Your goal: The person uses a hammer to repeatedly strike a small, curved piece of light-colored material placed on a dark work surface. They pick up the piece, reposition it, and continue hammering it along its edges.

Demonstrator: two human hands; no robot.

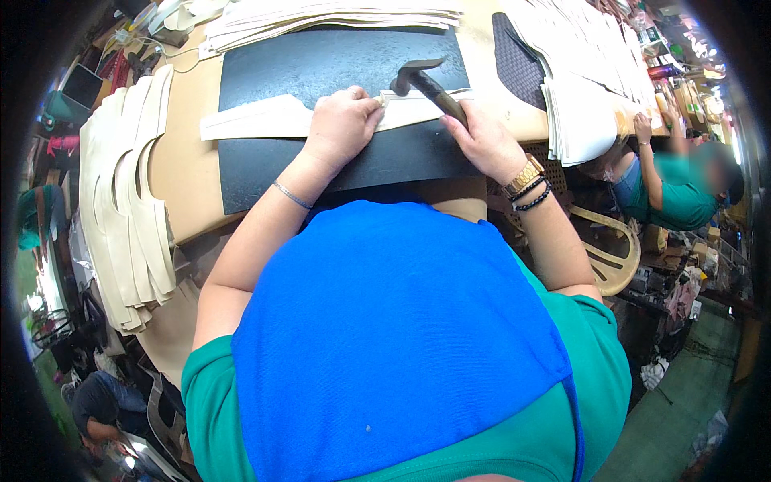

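My right hand (486, 142) is wrapped round the dark handle of a hammer (436, 95), whose metal head is raised over the work. Under my left hand (345, 124) lies a long cream-coloured cut piece (261, 117) of flat, leather-like sheet. The fingers of that hand are closed on its edge, close to the hammer head, where a narrow strip seems folded over. The piece rests across a black mat (281, 72) on the table. My fingertips partly hide the pinched spot.
Stacks of cream cut pieces lie at the left edge (120, 193), along the far edge (329, 16) and at the right (578, 104). A dark textured sheet (514, 64) lies beside the right stack. A plastic chair (614, 257) and a co-worker in green (683, 185) are at the right.
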